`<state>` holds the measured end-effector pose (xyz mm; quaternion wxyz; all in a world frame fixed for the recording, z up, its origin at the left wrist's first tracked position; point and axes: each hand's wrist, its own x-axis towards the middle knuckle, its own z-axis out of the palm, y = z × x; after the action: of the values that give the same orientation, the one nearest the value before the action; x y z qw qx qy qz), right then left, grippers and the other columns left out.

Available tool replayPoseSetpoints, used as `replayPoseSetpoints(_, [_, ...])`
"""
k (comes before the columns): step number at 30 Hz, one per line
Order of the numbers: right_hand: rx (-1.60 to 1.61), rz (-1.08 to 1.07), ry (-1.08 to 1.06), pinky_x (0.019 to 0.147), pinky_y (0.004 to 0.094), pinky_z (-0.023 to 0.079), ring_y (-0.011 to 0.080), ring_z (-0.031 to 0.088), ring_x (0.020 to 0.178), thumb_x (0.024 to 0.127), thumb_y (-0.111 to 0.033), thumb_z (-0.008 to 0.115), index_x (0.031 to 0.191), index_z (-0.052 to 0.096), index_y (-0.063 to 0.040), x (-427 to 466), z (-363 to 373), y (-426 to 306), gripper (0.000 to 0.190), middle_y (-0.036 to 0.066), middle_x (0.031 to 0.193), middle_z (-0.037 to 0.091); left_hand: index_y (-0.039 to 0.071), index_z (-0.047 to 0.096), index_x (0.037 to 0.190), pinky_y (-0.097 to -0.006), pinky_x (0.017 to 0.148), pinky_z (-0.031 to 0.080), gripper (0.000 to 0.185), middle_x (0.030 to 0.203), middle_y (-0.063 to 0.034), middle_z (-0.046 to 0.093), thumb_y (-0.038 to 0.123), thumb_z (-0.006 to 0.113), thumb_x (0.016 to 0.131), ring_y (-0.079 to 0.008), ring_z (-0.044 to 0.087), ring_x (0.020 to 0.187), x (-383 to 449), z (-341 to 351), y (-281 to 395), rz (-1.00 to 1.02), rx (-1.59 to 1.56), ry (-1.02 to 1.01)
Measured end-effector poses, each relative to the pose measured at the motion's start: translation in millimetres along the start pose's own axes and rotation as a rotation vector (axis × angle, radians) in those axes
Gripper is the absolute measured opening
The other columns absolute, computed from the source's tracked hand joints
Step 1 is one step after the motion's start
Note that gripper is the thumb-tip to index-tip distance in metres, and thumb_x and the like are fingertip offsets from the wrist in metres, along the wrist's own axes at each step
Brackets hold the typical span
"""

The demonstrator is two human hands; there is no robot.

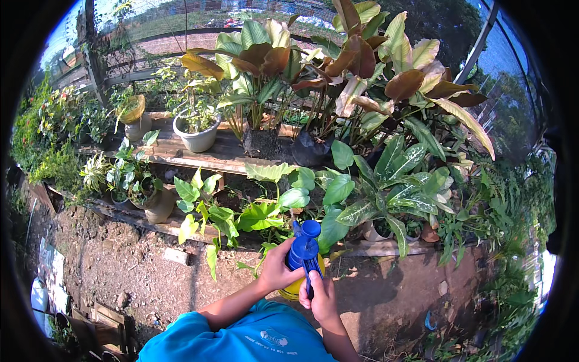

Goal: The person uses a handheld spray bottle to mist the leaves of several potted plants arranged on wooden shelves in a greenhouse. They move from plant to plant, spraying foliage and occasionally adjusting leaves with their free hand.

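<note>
A pump pressure sprayer with a blue head [304, 249] and a yellow tank [293, 288] is held upright in front of my body. My left hand [277, 268] wraps around its blue collar from the left side. On the blue handle, my right hand [319, 292] is closed, its thumb lying along the top. The blue nozzle [296, 226] points away from me toward the plants. Just beyond it are broad green leaves [260, 216] and a large heart-shaped leaf [332, 228]. The tank's underside is hidden by my arms and blue shirt.
A wooden plank shelf [199, 161] holds a white pot [196, 135] and tall plants in black bags [312, 147]. On a lower plank stand a beige pot [160, 208] and a white-speckled dieffenbachia [393, 194]. A pale block [176, 256] lies on the soil; wooden boards [106, 323] are at lower left.
</note>
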<state>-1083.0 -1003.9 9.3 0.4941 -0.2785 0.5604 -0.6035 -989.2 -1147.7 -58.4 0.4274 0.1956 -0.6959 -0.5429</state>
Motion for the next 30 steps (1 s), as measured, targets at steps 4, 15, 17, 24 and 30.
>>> replayPoseSetpoints(4, [0.019,0.012,0.038,0.047,0.0267,0.034,0.0082,0.046,0.047,0.115,-0.049,0.053,0.068,0.058,-0.005,2.3,7.9,13.0,0.064,-0.001,0.055,0.05,-0.002,0.067,0.132,-0.0369,0.098,0.058,0.067,0.115,-0.0127,0.079,0.029,0.092,0.078,-0.0192,0.076,0.105,-3.8,-9.6,-1.5,-0.031,-0.017,0.001])
replayPoseSetpoints(15, [-0.043,0.024,0.021,0.048,0.0279,0.034,0.0102,0.044,0.048,0.118,-0.048,0.045,0.072,0.054,-0.005,4.4,31.8,33.8,0.064,0.001,0.057,0.047,-0.003,0.068,0.134,-0.0376,0.095,0.059,0.071,0.115,-0.0143,0.079,0.025,0.098,0.076,-0.0197,0.075,0.104,-8.4,-38.1,-16.8,0.0,-0.057,-0.064])
replayPoseSetpoints(17, [-0.047,0.015,0.023,0.048,0.0283,0.035,0.0103,0.044,0.048,0.118,-0.048,0.044,0.072,0.054,-0.005,5.5,33.4,35.7,0.064,0.001,0.057,0.047,-0.003,0.067,0.135,-0.0381,0.095,0.059,0.072,0.114,-0.0145,0.079,0.025,0.098,0.076,-0.0202,0.076,0.104,-10.6,-42.0,-17.7,-0.022,-0.028,-0.066])
replayPoseSetpoints(24, [-0.097,-0.033,0.055,0.049,0.0289,0.035,0.0106,0.045,0.049,0.119,-0.047,0.042,0.072,0.055,-0.004,7.9,46.9,35.8,0.064,0.002,0.059,0.05,-0.004,0.066,0.136,-0.0378,0.093,0.06,0.074,0.113,-0.0159,0.08,0.026,0.098,0.076,-0.0226,0.078,0.102,-11.6,-51.7,-19.9,0.037,-0.014,-0.044])
replayPoseSetpoints(30, [-0.064,-0.03,0.064,0.05,0.0287,0.036,0.0112,0.046,0.05,0.119,-0.045,0.041,0.073,0.054,-0.005,3.3,53.4,38.9,0.063,0.002,0.059,0.049,-0.004,0.067,0.135,-0.0371,0.093,0.06,0.072,0.115,-0.016,0.08,0.024,0.097,0.076,-0.0216,0.078,0.103,-11.7,-57.7,-19.0,0.045,0.001,-0.089])
